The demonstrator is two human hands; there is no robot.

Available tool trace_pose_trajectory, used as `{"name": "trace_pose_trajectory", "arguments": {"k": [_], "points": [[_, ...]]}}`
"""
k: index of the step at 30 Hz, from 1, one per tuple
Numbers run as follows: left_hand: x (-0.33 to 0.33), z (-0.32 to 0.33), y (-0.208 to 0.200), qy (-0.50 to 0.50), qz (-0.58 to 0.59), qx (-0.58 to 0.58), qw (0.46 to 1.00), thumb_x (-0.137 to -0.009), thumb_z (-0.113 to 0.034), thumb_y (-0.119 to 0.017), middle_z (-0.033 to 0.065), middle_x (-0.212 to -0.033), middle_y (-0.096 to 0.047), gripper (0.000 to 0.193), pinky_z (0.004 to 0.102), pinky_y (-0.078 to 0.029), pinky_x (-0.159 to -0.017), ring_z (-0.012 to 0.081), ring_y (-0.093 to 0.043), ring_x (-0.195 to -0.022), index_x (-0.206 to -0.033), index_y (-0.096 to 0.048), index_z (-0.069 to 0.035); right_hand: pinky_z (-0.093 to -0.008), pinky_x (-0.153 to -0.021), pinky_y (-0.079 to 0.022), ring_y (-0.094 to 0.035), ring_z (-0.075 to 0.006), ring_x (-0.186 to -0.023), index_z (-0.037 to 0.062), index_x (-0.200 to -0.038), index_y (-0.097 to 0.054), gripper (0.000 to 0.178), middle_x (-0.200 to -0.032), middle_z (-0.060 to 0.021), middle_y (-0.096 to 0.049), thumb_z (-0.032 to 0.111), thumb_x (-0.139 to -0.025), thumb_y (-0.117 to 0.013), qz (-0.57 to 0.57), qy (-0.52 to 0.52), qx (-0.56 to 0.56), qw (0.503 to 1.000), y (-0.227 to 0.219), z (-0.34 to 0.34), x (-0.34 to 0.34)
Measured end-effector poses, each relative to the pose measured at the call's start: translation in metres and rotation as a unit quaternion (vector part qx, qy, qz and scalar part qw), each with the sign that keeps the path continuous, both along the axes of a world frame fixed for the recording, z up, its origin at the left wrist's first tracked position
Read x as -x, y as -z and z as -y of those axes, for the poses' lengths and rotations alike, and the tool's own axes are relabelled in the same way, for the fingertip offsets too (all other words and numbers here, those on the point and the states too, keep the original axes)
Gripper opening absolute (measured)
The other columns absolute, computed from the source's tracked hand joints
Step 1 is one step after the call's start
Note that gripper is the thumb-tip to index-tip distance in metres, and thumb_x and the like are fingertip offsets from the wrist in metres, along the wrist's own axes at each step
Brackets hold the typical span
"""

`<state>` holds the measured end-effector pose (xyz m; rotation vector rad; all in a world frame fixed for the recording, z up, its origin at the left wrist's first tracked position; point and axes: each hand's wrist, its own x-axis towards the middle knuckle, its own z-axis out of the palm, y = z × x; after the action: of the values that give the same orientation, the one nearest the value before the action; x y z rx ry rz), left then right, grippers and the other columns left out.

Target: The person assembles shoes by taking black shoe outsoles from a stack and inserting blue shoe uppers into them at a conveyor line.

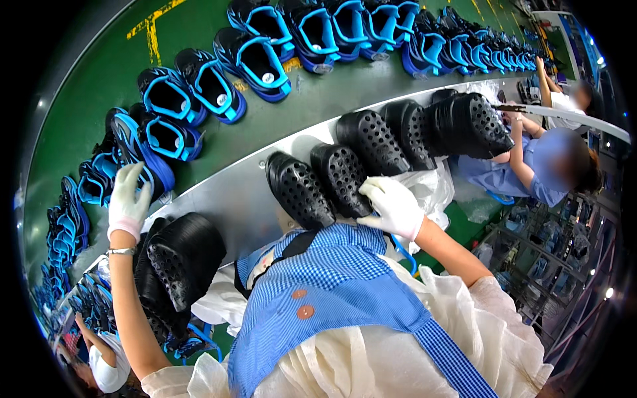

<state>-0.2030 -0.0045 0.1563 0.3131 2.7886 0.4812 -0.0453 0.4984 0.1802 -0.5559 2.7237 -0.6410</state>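
My left hand [128,204], in a white glove, is at the edge of a black-and-blue sneaker [136,149] on the green conveyor belt. Its fingers are spread, and whether they press on the sneaker is hard to see. My right hand [393,207], also gloved, has its fingers bent around the near end of a black perforated shoe form [340,174]. That form lies on the metal ledge beside another shoe form [296,188], and more of them [375,138] sit farther right. By my left forearm is a stack of black shoe forms [189,252].
Rows of black-and-blue sneakers [259,63] line the green belt [199,30]. A metal ledge [245,205] runs along its near side. A co-worker in blue [551,162] is at the right, with shelving [544,255] behind; another person [109,361] is at lower left.
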Motion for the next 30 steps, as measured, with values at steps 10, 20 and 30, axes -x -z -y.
{"name": "trace_pose_trajectory", "arguments": {"k": [10,20,30], "points": [[-0.014,-0.138,-0.061,-0.073,0.335,-0.464,0.817,-0.090,-0.025,-0.066,0.0095,-0.127,-0.054,0.065,0.0303,-0.045,-0.094,0.0169,-0.057,-0.109,-0.142,-0.036,0.000,-0.0374,-0.087,-0.050,-0.059,-0.0312,-0.101,0.0039,-0.109,-0.058,0.058,-0.110,-0.0134,-0.059,0.030,-0.063,-0.082,0.050,-0.039,0.168,0.984,-0.083,0.021,0.080],[-0.018,-0.071,-0.047,-0.260,0.285,-0.646,0.659,-0.090,-0.023,-0.066,0.0023,-0.105,-0.061,0.036,0.0290,-0.046,-0.086,0.0111,-0.055,-0.096,-0.119,-0.056,-0.004,-0.0425,-0.082,-0.050,-0.061,-0.0374,-0.095,0.0040,-0.121,-0.054,0.054,-0.106,-0.0178,-0.059,0.035,-0.080,-0.070,0.072,-0.078,0.247,0.963,-0.043,0.214,0.162],[0.003,0.092,-0.039,-0.279,0.243,-0.618,0.694,-0.089,-0.028,-0.068,0.0102,-0.106,-0.063,0.048,0.0335,-0.054,-0.081,0.0196,-0.063,-0.096,-0.125,-0.052,0.000,-0.0426,-0.056,-0.050,-0.064,-0.0333,-0.061,0.0052,-0.081,-0.057,0.039,-0.066,-0.0161,-0.063,0.043,-0.085,-0.062,0.026,-0.144,0.129,0.981,-0.030,0.367,0.217]]}}
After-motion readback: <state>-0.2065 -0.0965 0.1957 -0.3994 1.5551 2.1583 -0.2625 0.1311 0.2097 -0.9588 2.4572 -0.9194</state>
